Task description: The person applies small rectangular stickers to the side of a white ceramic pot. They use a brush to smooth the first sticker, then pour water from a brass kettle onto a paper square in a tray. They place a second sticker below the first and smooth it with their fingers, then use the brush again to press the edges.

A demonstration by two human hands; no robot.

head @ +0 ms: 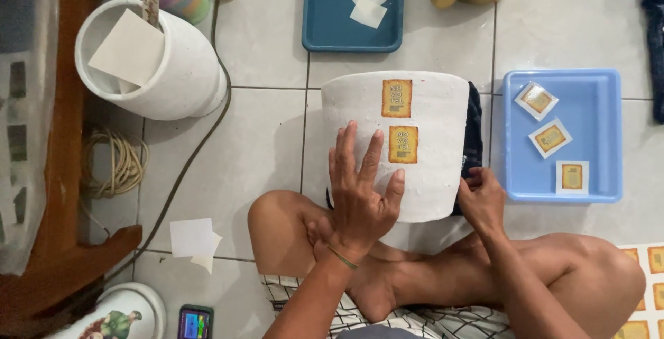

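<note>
The left hand (360,200) lies flat, fingers spread wide, on a white flowerpot (429,138) lying on its side across the person's crossed legs. The right hand (482,200) has its fingers curled on the pot's narrower end beside a dark cloth (473,138). The pot's long axis runs away from the person, its wide end farthest. Two orange labels (400,121) sit on it. Three more lie in the light-blue tray (595,138); farther off, a dark-blue tray (332,14) holds two white papers.

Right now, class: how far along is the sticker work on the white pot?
Done: two orange stickers sit stacked on the white pot. In hand: the left hand lies flat on its side, the right hand at its edge. Left: three stickers lie in the light blue tray.
</note>
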